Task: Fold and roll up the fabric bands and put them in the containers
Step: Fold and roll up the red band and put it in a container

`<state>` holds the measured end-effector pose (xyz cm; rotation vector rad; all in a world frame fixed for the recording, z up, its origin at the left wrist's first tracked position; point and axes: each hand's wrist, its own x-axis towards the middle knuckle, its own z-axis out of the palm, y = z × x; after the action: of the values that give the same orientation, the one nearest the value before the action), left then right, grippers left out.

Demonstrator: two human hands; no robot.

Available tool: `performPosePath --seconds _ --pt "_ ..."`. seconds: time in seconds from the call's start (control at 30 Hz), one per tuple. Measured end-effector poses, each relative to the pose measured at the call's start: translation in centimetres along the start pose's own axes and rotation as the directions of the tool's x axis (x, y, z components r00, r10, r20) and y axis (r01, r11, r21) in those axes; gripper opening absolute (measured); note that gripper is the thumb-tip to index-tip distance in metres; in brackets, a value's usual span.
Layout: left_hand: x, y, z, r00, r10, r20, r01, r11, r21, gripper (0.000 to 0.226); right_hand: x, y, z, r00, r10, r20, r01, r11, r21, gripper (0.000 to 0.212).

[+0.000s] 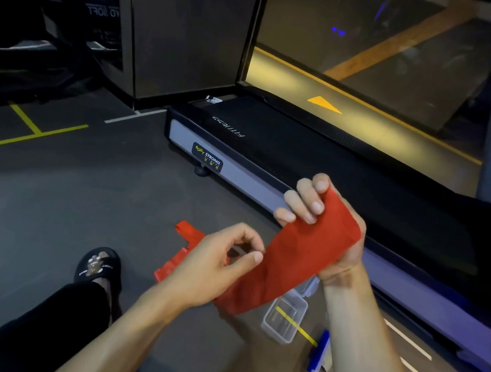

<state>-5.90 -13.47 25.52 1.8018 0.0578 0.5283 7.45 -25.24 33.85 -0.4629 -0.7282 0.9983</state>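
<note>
Nearest: both forearms reach out over a dark floor (56,203); a leg in black and a black slide sandal (99,265) sit at lower left.

Left hand (211,264): thumb and forefinger pinched near the edge of the red fabric band (290,258), other fingers loosely curled. Whether it holds the cloth or only touches it, cannot tell.

Right hand (321,227): raised, fingers curled over the band's top end, cloth wrapped across the palm. Firm hold.

The band hangs slack between the hands and droops toward the floor, with a further red length (183,237) lying there behind the left hand. Judged light, soft and limp; it will sag and twist unless kept taut. Best taken at the ends or edges, rolling against tension.

Below the band: a clear plastic container (283,320) on the floor, seemingly with nothing in it. A second one (312,286) just behind, mostly hidden. A blue-edged item (319,350) beside them, unclear.

Farther: treadmill (242,159), then a mirror (390,47).
</note>
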Motion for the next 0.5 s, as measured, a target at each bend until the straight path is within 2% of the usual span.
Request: performPosePath --seconds 0.1,0.33,0.43,0.5 --pt "0.3 -0.3 0.4 0.992 0.001 -0.123 0.004 0.999 0.042 0.019 0.1 0.2 0.3 1.0 0.012 0.018 -0.013 1.0 0.01 0.041" --pt "0.2 0.5 1.5 0.967 0.096 -0.236 -0.055 0.984 0.172 0.011 0.1 -0.1 0.0 1.0 -0.01 -0.003 0.01 1.0 0.006 0.038" --pt "-0.1 0.8 1.6 0.97 0.085 -0.228 -0.048 0.985 0.165 0.012 0.1 -0.4 -0.4 0.998 -0.022 -0.059 0.022 1.0 -0.005 0.032" --pt "-0.4 1.0 1.8 0.989 0.031 -0.144 -0.023 0.998 0.054 0.014 0.1 -0.3 -0.5 0.996 -0.027 -0.084 0.026 1.0 -0.011 0.031"
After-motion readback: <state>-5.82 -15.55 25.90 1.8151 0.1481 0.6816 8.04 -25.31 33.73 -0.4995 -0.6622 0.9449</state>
